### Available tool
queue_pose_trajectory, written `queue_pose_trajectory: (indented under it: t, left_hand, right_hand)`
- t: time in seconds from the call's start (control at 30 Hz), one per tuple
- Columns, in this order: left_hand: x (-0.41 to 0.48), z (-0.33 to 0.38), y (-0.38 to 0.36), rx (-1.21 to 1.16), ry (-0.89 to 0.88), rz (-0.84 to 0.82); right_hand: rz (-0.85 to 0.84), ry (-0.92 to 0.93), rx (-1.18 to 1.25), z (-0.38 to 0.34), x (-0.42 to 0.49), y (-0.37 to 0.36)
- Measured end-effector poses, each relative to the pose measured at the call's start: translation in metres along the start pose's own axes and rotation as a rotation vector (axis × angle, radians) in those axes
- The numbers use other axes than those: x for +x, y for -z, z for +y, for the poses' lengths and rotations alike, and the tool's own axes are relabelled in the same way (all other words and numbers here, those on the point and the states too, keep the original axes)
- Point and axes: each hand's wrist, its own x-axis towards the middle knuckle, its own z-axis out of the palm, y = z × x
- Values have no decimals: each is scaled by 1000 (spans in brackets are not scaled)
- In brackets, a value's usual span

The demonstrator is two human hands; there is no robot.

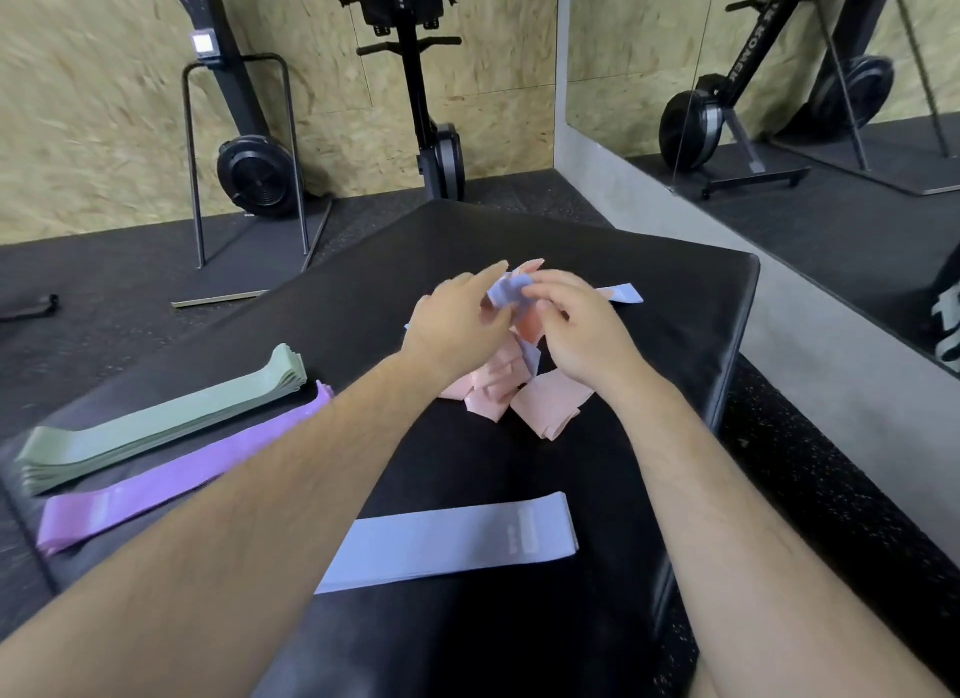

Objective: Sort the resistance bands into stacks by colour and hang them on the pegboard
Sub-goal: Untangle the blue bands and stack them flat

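Observation:
On a black padded bench (670,307) lie sorted bands: a green stack (156,422) at far left, a purple stack (171,476) beside it, and a flat blue stack (457,541) near me. A jumbled pile of pink bands (524,396) with some blue ones sits at the bench's middle. Both hands work above that pile. My left hand (457,318) and my right hand (576,323) together pinch a crumpled blue band (509,289). Another blue band's end (626,293) pokes out behind my right hand.
Black rowing machines (254,172) stand upright against the chipboard wall behind the bench. A wall mirror (779,73) lies to the right above a grey ledge. Dark rubber flooring surrounds the bench. No pegboard is in view.

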Motion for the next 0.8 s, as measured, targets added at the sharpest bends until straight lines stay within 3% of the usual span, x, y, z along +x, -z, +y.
queue_pose_trajectory:
  t: [0.13, 0.47, 0.8]
  left_hand:
    - [8, 3, 27, -104, -19, 3]
    - [34, 43, 107, -243, -14, 211]
    - [0, 77, 195, -385, -50, 326]
  right_hand:
    - [34, 9, -11, -26, 10, 12]
    - [77, 204, -257, -101, 48, 72]
    - [102, 231, -153, -213, 33, 126]
